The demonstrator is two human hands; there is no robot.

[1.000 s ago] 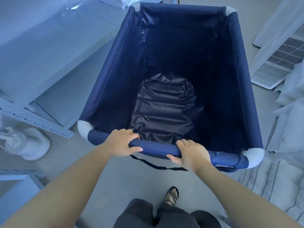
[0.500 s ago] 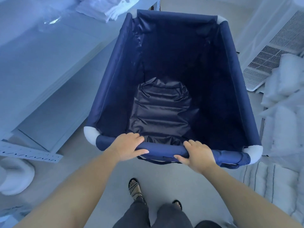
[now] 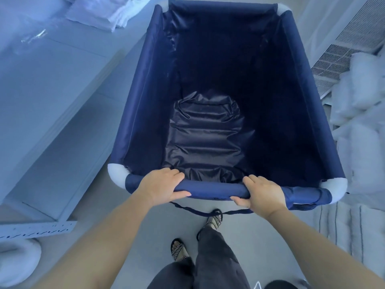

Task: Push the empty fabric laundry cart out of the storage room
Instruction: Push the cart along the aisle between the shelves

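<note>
Where hands grip: left hand (image 3: 160, 185), right hand (image 3: 263, 197) wrapped round rail (image 3: 214, 189) of laundry cart (image 3: 141, 90)
Left of grip: shelf (image 3: 52, 90), close
Right of grip: stacked bedding (image 3: 362, 142), close

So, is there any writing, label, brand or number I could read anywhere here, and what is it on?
No text can be read anywhere.
The navy fabric laundry cart shows no label or logo.
The marks on the pale perforated metal shelf rail are punched slots, not letters.
The white folded linens carry no print.
</note>
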